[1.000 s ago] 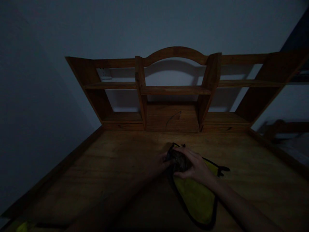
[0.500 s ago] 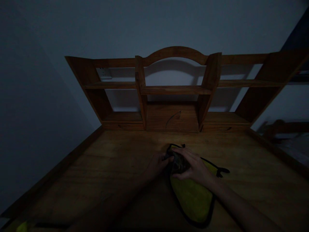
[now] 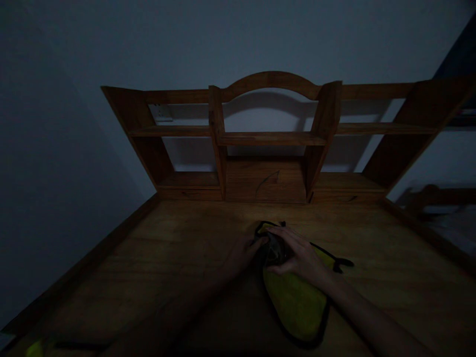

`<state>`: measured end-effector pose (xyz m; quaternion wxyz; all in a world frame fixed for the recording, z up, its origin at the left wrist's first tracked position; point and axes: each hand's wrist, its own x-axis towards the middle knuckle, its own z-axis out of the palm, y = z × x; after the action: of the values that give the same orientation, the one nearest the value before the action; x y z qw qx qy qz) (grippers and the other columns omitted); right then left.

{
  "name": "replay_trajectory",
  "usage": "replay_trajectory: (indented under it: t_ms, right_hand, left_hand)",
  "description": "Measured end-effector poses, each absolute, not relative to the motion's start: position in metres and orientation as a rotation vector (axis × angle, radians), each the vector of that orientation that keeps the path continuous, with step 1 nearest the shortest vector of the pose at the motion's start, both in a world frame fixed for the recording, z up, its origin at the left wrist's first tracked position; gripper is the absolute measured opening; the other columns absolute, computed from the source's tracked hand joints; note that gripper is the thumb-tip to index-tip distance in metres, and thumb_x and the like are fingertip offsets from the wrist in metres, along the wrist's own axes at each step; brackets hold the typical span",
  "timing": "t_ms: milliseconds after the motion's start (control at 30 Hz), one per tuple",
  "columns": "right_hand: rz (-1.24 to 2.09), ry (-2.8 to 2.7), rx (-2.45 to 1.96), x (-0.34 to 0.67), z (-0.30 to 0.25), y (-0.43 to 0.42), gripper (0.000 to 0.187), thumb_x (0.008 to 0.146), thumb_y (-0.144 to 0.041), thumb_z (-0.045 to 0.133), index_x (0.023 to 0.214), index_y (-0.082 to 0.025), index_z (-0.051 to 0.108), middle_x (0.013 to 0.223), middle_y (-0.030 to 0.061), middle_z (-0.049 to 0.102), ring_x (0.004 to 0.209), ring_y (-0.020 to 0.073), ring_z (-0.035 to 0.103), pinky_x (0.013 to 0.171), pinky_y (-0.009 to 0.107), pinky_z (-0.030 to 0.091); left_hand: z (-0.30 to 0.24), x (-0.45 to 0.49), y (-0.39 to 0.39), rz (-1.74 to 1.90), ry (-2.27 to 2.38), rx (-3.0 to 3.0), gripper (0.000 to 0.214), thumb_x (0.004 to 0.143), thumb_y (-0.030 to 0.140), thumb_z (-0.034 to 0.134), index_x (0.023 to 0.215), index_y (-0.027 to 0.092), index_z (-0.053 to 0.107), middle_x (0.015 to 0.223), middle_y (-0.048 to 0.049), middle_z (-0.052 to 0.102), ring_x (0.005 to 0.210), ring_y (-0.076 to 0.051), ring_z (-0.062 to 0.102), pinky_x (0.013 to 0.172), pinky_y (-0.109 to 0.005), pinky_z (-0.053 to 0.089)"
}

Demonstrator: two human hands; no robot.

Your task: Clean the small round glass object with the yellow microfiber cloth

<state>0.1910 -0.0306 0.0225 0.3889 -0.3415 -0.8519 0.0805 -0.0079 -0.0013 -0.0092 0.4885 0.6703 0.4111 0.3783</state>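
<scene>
Right hand [image 3: 299, 250] is curving round the dark object [image 3: 275, 253], its grip closing on it between thumb and fingers. Left hand [image 3: 245, 253] is meeting the object at its left side; the fingers are sitting in shadow, so I can't tell whether that grip is pinching or just touching.

The object is sitting over the upper left part of the yellow cloth [image 3: 297, 302], near the middle of the table [image 3: 178, 238]. The cloth is lying flat under the right hand, dark edging showing, a black tie [image 3: 345, 262] sticking out at the right.

Progress: object is already being held, both hands are working at it, so I'm judging this as mid-handling. Release isn't showing yet; both hands are staying to be cleared off it. Darkness is hiding the object's detail, so I'm not calling any finer step done.
</scene>
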Motion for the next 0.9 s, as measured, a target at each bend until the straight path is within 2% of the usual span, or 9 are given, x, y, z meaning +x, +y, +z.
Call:
replay_trajectory:
  t_ms: [200, 367, 467, 633, 900]
  right_hand:
    - [0.254, -2.171, -0.85, 0.191, 0.022, -0.03, 0.08, 0.067, -0.046, 0.078, 0.134, -0.023, 0.041, 0.126, 0.0102, 0.055, 0.117, 0.0266, 0.052, 0.099, 0.04, 0.044]
    - [0.247, -2.171, -0.853, 0.192, 0.024, -0.031, 0.082, 0.067, -0.046, 0.079, 0.136, -0.024, 0.04, 0.127, 0.0099, 0.055, 0.118, 0.0273, 0.051, 0.1, 0.041, 0.044]
    - [0.269, -2.179, -0.871, 0.192, 0.025, -0.031, 0.083, 0.066, -0.045, 0.079, 0.136, -0.025, 0.039, 0.128, 0.009, 0.054, 0.119, 0.0268, 0.05, 0.101, 0.041, 0.042]
    - [0.315, -2.17, -0.905, 0.193, 0.024, -0.031, 0.083, 0.065, -0.044, 0.08, 0.136, -0.026, 0.039, 0.129, 0.008, 0.054, 0.12, 0.0263, 0.05, 0.102, 0.04, 0.042]
    - [0.31, -2.161, -0.887, 0.194, 0.022, -0.03, 0.083, 0.066, -0.044, 0.08, 0.136, -0.027, 0.04, 0.128, 0.0082, 0.055, 0.118, 0.027, 0.052, 0.1, 0.041, 0.044]
  left_hand:
    - [-0.013, -0.007, 0.001, 0.937, 1.003, 1.614, 0.038, 0.086, 0.047, 0.053, 0.088, 0.012, 0.067, 0.083, -0.0041, 0.068, 0.079, -0.02, 0.061, 0.073, -0.028, 0.047]
    - [-0.009, -0.007, 0.0, 0.976, 0.955, 1.66, 0.034, 0.088, 0.044, 0.051, 0.103, 0.017, 0.066, 0.103, -0.004, 0.068, 0.095, -0.022, 0.061, 0.089, -0.033, 0.044]
    - [-0.003, -0.008, -0.004, 0.982, 0.959, 1.698, 0.035, 0.089, 0.043, 0.049, 0.107, 0.018, 0.065, 0.107, -0.0045, 0.067, 0.1, -0.023, 0.06, 0.094, -0.035, 0.042]
    - [0.0, -0.01, -0.007, 0.935, 0.991, 1.719, 0.036, 0.09, 0.042, 0.046, 0.113, 0.02, 0.064, 0.108, -0.0047, 0.067, 0.101, -0.024, 0.06, 0.095, -0.036, 0.042]
    - [-0.015, -0.01, 0.002, 0.904, 1.013, 1.729, 0.038, 0.088, 0.045, 0.049, 0.108, 0.017, 0.066, 0.103, -0.0055, 0.068, 0.093, -0.023, 0.062, 0.087, -0.034, 0.045]
